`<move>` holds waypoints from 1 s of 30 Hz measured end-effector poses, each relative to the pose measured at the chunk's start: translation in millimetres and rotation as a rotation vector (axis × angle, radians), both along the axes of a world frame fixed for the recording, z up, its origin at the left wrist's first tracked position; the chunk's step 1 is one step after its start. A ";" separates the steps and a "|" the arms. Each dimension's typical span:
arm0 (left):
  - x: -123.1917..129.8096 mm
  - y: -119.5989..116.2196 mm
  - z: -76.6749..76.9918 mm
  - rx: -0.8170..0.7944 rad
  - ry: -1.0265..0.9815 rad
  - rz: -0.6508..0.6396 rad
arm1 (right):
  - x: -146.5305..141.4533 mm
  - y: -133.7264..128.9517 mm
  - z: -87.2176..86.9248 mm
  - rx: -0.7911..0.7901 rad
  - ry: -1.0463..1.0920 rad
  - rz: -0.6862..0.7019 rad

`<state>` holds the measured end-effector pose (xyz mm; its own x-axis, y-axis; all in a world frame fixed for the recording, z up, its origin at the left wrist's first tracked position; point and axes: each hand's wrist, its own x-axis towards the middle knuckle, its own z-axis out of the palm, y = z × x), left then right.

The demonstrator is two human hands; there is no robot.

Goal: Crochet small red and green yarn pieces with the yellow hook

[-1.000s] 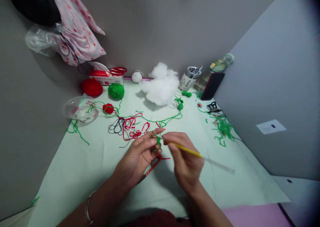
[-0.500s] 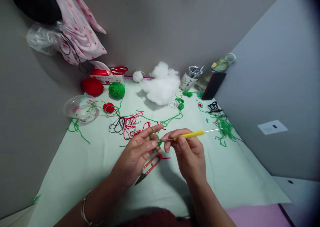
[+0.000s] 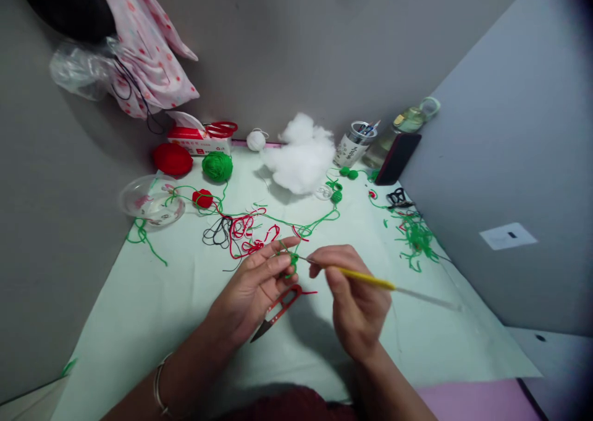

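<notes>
Between the thumb and fingers of my left hand (image 3: 257,279) is a small green crochet piece (image 3: 293,265), with green yarn looped over the forefinger. My right hand (image 3: 356,297) grips a crochet hook (image 3: 370,278) by its yellow handle, and the thin metal tip points left to the green stitches. The hook's far metal end sticks out to the right, blurred. Whether the tip sits inside a loop is too small to tell. Just below my left fingers, thread snips (image 3: 280,310) with orange handles lie on the pale cloth (image 3: 407,347).
Red yarn (image 3: 172,159), a green yarn ball (image 3: 217,166) and a clear plastic bowl (image 3: 152,201) stand at the left. White stuffing (image 3: 301,155) lies at the back, beside a pen cup (image 3: 356,144). A phone (image 3: 398,159) leans at right, above green yarn scraps (image 3: 419,234).
My right hand has turned and shifted slightly right and down. The hook's rear end has swung downward, so the hook now slants. My left hand stays nearly in place.
</notes>
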<state>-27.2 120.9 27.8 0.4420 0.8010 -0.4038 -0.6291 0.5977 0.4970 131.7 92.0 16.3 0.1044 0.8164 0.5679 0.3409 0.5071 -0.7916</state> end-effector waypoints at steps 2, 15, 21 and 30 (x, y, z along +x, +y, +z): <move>-1.0 0.3 0.8 0.028 0.019 0.012 | -0.9 3.1 4.3 -0.078 0.203 0.094; 5.1 -0.4 -4.0 0.016 -0.024 0.014 | -5.4 -1.6 -2.7 0.056 -0.183 -0.009; 2.3 3.7 -2.4 0.071 0.041 0.076 | -3.0 6.8 4.3 -0.211 0.411 0.083; 2.5 1.3 1.4 0.127 0.075 -0.009 | -4.4 9.4 -1.7 -0.268 0.449 0.154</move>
<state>-24.7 122.1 29.2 0.4214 0.8441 -0.3317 -0.5823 0.5322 0.6146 127.3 101.4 14.6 0.1565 0.9515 0.2649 -0.1230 0.2849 -0.9506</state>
